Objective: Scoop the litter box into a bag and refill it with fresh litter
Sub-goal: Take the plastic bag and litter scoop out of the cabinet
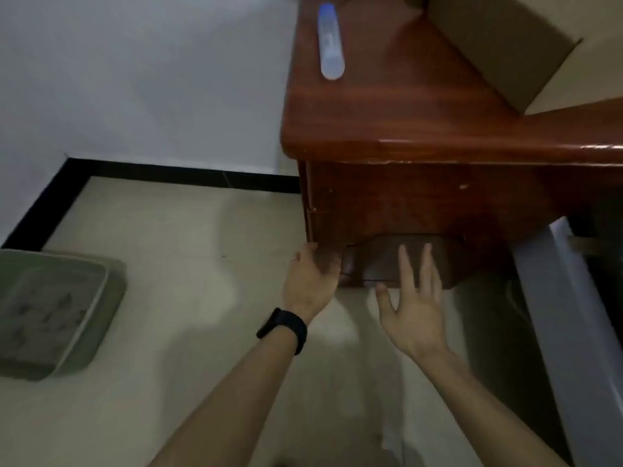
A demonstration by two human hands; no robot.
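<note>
Task looks barely begun, IMO: litter box (57, 311) sits on floor (188, 237) by the wall, well apart from both hands, w/ dark clumps in the litter; no bag, scoop or fresh litter in view. Left hand (308, 281) & right hand (413, 308) reach low under the desk (421, 112) front edge toward a dark compartment; fingers (406, 264) apart, holding nothing. Left-hand fingertips are blurred, contact unclear. On desk: bottle (330, 42) near left edge, cardboard box (505, 45) at back right. Desk overhang crowds the reach.
</note>
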